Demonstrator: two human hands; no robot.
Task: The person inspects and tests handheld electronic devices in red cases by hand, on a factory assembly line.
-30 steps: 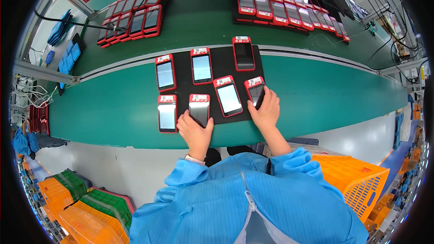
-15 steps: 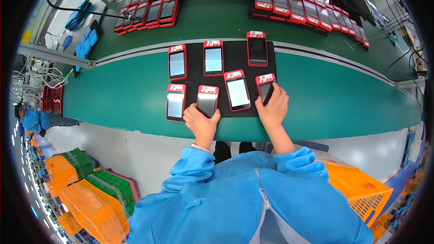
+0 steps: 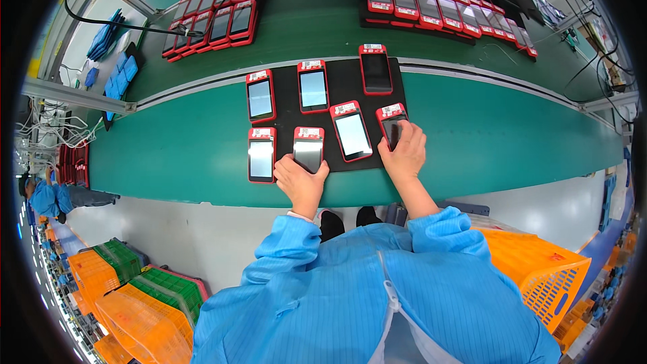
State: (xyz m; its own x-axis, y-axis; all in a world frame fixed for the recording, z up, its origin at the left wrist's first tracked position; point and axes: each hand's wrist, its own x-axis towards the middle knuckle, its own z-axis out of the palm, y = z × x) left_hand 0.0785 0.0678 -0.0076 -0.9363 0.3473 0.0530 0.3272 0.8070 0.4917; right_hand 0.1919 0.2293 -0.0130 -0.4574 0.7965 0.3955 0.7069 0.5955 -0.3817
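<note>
Several red-framed handheld terminals with labels along their top ends lie on and beside a black mat [image 3: 347, 81]. My left hand [image 3: 300, 178] is closed round the lower sides of a grey-screened handheld terminal [image 3: 309, 150] in the near row. At that row's right end, my right hand [image 3: 404, 151] grips another handheld terminal [image 3: 392, 121], its fingers covering part of the dark screen. Between them a tilted terminal [image 3: 352, 133] shows a bright white screen. A lit terminal [image 3: 261, 155] lies left of my left hand. Behind are two lit terminals [image 3: 259, 98] [image 3: 313, 89] and a dark one [image 3: 377, 71].
Stacked rows of red terminals stand on the far green surface, at left [image 3: 219, 25] and right [image 3: 431, 10]. A metal rail [image 3: 195, 89] crosses before them. A black cable [image 3: 128, 27] hangs at upper left. Orange crates [image 3: 145, 320] [image 3: 539, 263] stand either side of me; a person [image 3: 50, 197] is far left.
The whole view has shifted and turned slightly. Both hands keep hold of the same two terminals, and no terminal has clearly moved on the mat.
</note>
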